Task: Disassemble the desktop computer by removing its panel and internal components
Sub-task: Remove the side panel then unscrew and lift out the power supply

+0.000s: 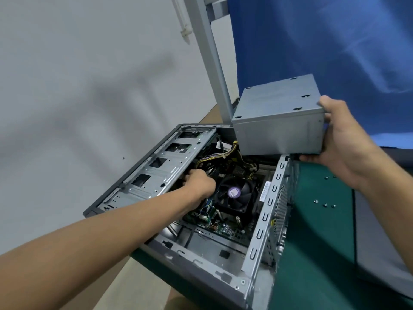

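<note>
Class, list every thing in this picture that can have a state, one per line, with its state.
computer case: on its side, panel off, open.
power supply: lifted above the computer case, wires trailing inside.
right hand: grips the power supply.
left hand: reaching inside the computer case by the wires; grip unclear.
fan: mounted on the board.
screws: loose on the table.

Both arms are uncovered along all their visible length. The long, smooth bare left forearm looks broad near the camera and narrows to the wrist and the bare left hand, knuckles showing. The bare right forearm shows less length; the bare right hand shows its broad back and thumb
</note>
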